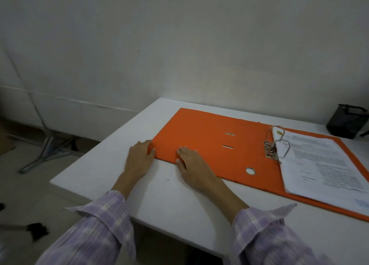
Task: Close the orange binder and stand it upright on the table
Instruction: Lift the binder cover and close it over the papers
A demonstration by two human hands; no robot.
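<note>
The orange binder (pixel 203 133) lies open and flat on the white table (pixel 159 195). Its left cover faces up, with two slots and a round hole. The metal ring mechanism (pixel 274 145) stands at the spine, and a stack of printed papers (pixel 323 165) rests on the right half. My left hand (pixel 139 159) touches the near-left corner of the cover, fingers curled at its edge. My right hand (pixel 189 161) lies flat on the cover's near edge, fingers spread.
A black mesh pen holder (pixel 347 123) stands at the far right of the table. The table's left edge runs close to my left hand. A metal stand base (pixel 46 151) sits on the floor to the left, by the white wall.
</note>
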